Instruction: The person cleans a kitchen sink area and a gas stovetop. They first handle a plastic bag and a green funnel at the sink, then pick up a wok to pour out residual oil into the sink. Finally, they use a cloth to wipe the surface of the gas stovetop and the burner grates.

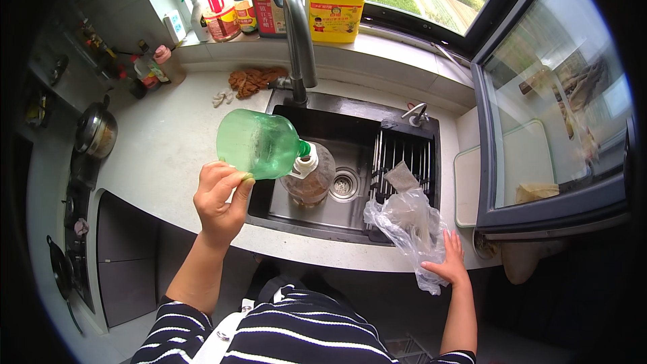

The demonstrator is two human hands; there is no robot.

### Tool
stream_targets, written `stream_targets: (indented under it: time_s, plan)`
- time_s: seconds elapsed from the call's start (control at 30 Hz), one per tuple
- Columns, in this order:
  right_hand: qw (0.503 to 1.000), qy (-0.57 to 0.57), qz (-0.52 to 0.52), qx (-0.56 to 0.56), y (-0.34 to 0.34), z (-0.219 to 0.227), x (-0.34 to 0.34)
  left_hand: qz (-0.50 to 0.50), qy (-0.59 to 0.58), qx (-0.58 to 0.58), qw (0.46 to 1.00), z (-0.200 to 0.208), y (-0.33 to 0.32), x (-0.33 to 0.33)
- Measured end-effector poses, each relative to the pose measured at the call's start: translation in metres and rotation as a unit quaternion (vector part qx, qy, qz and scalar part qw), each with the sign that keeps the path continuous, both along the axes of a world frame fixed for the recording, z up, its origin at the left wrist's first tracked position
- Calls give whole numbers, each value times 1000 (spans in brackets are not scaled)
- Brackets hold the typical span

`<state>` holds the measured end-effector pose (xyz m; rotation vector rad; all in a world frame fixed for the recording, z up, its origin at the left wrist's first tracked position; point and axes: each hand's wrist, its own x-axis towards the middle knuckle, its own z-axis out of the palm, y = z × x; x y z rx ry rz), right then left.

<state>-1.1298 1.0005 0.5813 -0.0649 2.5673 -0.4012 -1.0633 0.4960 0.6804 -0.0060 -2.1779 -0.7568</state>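
Fingers of the left hand [222, 206] pinched the near rim of a green funnel [259, 141], apparently a cut-off bottle top, thumb against fingertips. Tilted on its side, the funnel lay over the near left corner of the sink [337, 103], its narrow neck pointing right toward the mouth of a clear jug [311, 185]. Whether the neck was seated in that mouth or only beside it could not be told. Upright in the basin, the jug stood just left of the drain [345, 185]; something brownish showed through its lower wall, too indistinct to identify. At right, the spread fingers of the right hand [451, 266] touched a crumpled clear plastic bag [411, 219], which lay across the near right edge of the sink, partly over a drying rack [404, 145]; any grip was unclear. Far left of the basin, a brown cloth [256, 81] lay near the faucet [300, 44]. Progress, as judged: jug placed and funnel close to its mouth, an early to middle stage; settling the funnel upright and any filling appeared left to do.
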Motion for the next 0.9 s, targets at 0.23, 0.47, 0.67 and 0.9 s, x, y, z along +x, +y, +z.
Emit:
stream_targets:
  time_s: [0.23,0.47,0.67,0.9]
  plan:
    - [980,198,-21,-15,0,-5,7,-29,-30,-43,998,8,-1,-14]
    - [948,309,32,-72,-22,-5,11,-87,-61,-88,990,13,-2,-38]
    - [919,353,116,-130,-80,26,3,-172,-118,-140,968,32,-8,-62]
    - [857,348,161,-344,-202,74,-33,-228,-141,-173,948,37,-15,-78]
